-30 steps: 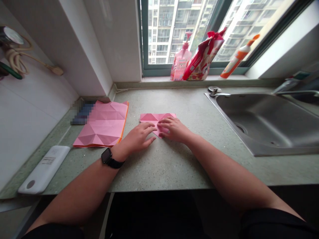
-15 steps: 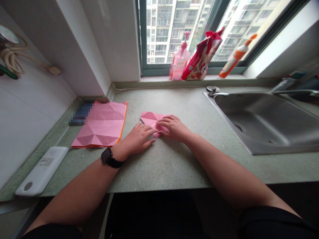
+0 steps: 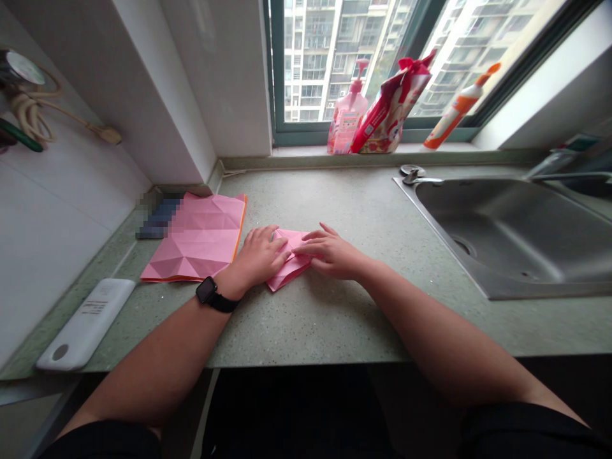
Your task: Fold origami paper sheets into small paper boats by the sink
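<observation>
A small piece of folded pink paper [image 3: 291,273] lies on the counter between my hands, its near edge slightly raised and crease lines across it. Over its left side rests my left hand [image 3: 261,254], a black watch on the wrist, with fingers and thumb closed down on the paper. My right hand [image 3: 329,252] comes in from the right with its fingers stretched out and spread. Its fingertips touch the top of the paper, and one finger is lifted. Left of my hands lies a larger creased pink sheet [image 3: 205,229] with orange edges showing beneath.
A white slab-shaped device [image 3: 88,325] lies at the left of the speckled counter [image 3: 325,325]. The steel sink [image 3: 526,236] is set in on the right. A pink pump bottle [image 3: 347,121], a red bag [image 3: 392,108] and an orange-white bottle [image 3: 454,115] stand on the windowsill.
The folded paper has turned and come nearer to me, showing a different shape. My left hand has moved up onto its left side; my right hand's fingers have spread apart.
</observation>
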Available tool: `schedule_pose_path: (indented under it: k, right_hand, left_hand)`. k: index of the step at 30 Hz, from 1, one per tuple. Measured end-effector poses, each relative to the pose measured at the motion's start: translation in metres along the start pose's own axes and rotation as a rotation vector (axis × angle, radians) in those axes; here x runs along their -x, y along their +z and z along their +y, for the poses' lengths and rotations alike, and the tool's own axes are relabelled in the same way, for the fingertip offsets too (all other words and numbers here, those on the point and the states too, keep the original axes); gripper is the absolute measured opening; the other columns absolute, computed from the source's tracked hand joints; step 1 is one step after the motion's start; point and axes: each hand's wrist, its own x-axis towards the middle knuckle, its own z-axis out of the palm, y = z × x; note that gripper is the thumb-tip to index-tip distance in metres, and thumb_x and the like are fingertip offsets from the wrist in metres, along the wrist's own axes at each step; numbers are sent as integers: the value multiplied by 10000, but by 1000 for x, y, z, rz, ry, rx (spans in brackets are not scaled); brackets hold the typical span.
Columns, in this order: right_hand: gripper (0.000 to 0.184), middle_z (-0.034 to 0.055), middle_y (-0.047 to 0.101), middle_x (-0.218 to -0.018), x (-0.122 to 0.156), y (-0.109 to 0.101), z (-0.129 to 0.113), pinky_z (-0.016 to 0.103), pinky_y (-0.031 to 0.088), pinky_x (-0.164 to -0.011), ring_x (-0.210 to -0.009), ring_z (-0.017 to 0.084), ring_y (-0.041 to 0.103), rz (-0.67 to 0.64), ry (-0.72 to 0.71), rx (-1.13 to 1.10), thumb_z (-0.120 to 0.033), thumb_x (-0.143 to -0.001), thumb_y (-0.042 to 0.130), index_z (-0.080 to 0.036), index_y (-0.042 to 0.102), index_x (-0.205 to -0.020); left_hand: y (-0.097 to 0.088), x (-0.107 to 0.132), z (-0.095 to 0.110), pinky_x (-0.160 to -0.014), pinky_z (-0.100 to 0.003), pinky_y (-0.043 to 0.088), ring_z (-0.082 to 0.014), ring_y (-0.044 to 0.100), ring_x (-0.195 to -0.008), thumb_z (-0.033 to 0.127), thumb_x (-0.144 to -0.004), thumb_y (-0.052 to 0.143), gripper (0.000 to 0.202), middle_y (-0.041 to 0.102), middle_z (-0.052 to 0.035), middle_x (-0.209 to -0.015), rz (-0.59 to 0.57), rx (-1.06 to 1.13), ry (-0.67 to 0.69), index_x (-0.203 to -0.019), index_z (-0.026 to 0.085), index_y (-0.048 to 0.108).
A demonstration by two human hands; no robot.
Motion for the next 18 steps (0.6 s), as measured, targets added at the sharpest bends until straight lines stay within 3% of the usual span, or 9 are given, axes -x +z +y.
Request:
schedule_pose_path:
  k: [4,7,11,15,18]
  right_hand:
    - [544,18,809,-1341,1,1,-1,631,271,-1320,-1324,266,677,-33,-51,-48,-92,-850,692,-353,795,-1316]
    - [527,49,814,-1305,1,1,3,575,370,-1261,-1260,271,701,-31,-52,-38,-111,-843,706,-316,792,-1321]
    - [446,55,822,-1299,0,1,9,487,477,-1129,-1219,275,713,15,-19,7,-167,-903,721,-309,790,-1320]
    - [358,46,828,-1303,0,3,14,471,498,-1070,-1204,282,726,44,24,45,-204,-957,727,-320,794,-1290]
    - [361,55,820,-1328,1,4,16,462,513,-1049,-1197,281,733,63,45,42,-231,-988,719,-316,771,-1335]
  left_hand:
    - [-2,-2,4,-1208,-587,469,-379,557,-1389,348,-1067,583,388,589,-185,-1517,-26,18,-31,-1379,186,746]
    - [-6,-2,3,-1196,-559,476,-350,577,-1347,409,-1065,600,433,619,-148,-1461,-7,93,-23,-1439,219,706]
    - [-10,1,0,-1177,-531,483,-338,592,-1309,515,-1003,722,419,660,-119,-1398,28,169,50,-1311,231,736]
    - [-12,2,-3,-1107,-486,521,-306,640,-1209,327,-979,741,235,706,-110,-1281,38,174,81,-1180,206,740]
    - [-13,1,-4,-1039,-455,548,-280,665,-1116,277,-1011,674,123,724,-100,-1186,25,178,97,-1081,204,745]
